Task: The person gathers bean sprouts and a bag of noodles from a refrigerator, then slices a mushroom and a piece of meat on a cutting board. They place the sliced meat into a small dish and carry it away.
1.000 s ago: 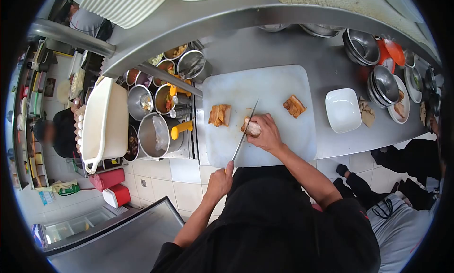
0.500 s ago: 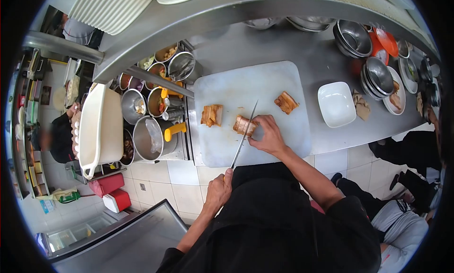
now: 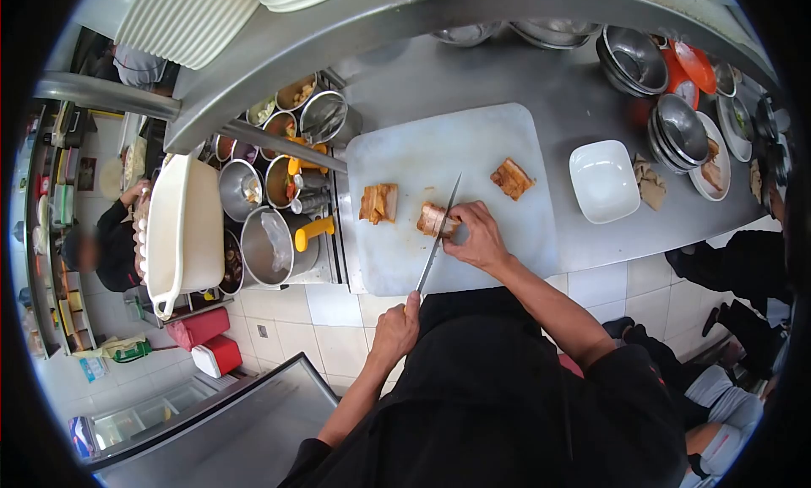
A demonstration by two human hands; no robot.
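Head view. A white cutting board (image 3: 389, 158) is set on the steel surface (image 3: 541, 82). Near its center, a browned piece of pork belly (image 3: 428, 219) is crossed by the blade of a long knife (image 3: 427, 265). The knife handle is enclosed in the tight grip of the left hand (image 3: 394, 332), at 7 o'clock from the meat. The meat's near-right end is pinched in the narrow grip of the right hand (image 3: 477, 239), at 4 o'clock. Two further pork pieces are seen on the board, one (image 3: 378, 203) between 9 and 10 o'clock from the crossed piece, the other (image 3: 513, 179) at 2 o'clock. Beyond the board, a square white bowl (image 3: 605, 182) is placed at 3 o'clock; a yellow-handled steel pot (image 3: 258, 260) is located between 8 and 9 o'clock.
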